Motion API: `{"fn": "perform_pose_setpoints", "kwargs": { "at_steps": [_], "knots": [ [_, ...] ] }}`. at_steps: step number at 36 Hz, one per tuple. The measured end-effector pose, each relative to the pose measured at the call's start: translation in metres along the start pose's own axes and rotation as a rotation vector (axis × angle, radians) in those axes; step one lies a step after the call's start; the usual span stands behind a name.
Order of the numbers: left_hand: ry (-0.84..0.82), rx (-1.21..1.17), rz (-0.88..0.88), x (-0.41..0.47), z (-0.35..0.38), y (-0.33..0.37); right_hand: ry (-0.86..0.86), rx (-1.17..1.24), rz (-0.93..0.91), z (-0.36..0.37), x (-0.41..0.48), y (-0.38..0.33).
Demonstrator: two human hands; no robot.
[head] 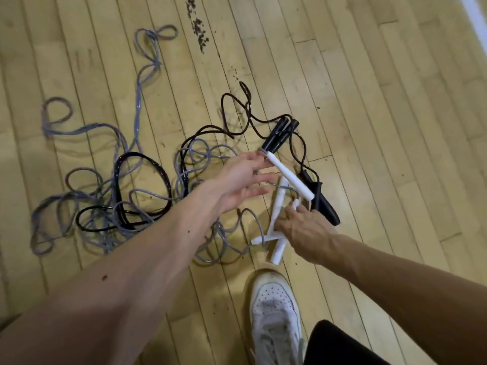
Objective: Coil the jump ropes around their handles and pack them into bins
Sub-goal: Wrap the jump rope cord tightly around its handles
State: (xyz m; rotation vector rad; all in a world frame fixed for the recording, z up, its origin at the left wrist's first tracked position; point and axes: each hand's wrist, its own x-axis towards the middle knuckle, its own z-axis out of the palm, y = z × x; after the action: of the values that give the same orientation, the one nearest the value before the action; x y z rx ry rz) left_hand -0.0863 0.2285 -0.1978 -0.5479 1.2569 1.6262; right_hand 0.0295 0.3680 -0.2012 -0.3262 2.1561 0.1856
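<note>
Head view: ahead of the white sneaker point(274, 306), the spread left hand point(237, 183) touches a white plastic rope handle point(289, 178), likely gathering it; the right hand point(305, 233) shows no clear grip.

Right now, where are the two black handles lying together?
The black handles lie right of centre in the head view, on the wooden floor, just beyond the left hand, at the upper end of a white handle.
</note>
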Motion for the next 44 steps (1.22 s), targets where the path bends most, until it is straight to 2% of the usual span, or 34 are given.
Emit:
{"fn": "perform_pose_setpoints", "kwargs": {
  "at_steps": [3, 6, 8, 10, 11, 13, 16, 19, 25, 29, 31, 37, 44],
  "knots": [
    [0.04, -0.019, 0.025, 0.003, -0.001, 0.003, -0.026, 0.173, 0.104, 0.001, 0.0, -0.002],
    [0.208, 0.069, 0.117, 0.008, 0.003, 0.002, -0.092, 0.369, 0.201, -0.002, 0.001, -0.002],
    [0.355, 0.474, 0.306, 0.015, -0.004, -0.003, -0.108, 0.432, 0.233, -0.003, 0.001, 0.0],
    [0.337, 0.977, 0.447, 0.021, -0.014, -0.01, -0.106, 0.471, 0.26, -0.003, 0.001, 0.002],
    [0.293, 1.171, 0.437, 0.021, -0.018, -0.013, -0.105, 0.48, 0.27, -0.003, 0.0, 0.004],
    [0.256, 1.422, 0.377, 0.021, -0.021, -0.019, -0.088, 0.496, 0.298, -0.003, -0.002, 0.008],
    [0.338, 1.579, 0.416, 0.018, -0.024, -0.026, -0.054, 0.521, 0.334, -0.003, -0.001, 0.013],
    [0.388, 1.601, 0.443, 0.015, -0.027, -0.029, -0.014, 0.537, 0.397, -0.006, 0.0, 0.013],
    [0.328, 1.372, 0.494, -0.007, -0.032, -0.027, 0.12, 0.518, 0.468, -0.023, -0.001, 0.011],
    [0.267, 1.243, 0.547, -0.038, -0.028, -0.017, 0.379, 0.56, 0.472, -0.043, -0.001, 0.012],
    [0.248, 1.222, 0.608, -0.059, -0.023, -0.007, 0.464, 0.609, 0.412, -0.061, -0.008, 0.015],
    [0.204, 1.198, 0.808, -0.147, 0.0, 0.05, 0.485, 0.608, 0.138, -0.131, -0.053, 0.017],
    [0.246, 0.879, 0.968, -0.265, 0.025, 0.121, 0.63, 0.94, -0.002, -0.223, -0.17, 0.001]
  ]
}}
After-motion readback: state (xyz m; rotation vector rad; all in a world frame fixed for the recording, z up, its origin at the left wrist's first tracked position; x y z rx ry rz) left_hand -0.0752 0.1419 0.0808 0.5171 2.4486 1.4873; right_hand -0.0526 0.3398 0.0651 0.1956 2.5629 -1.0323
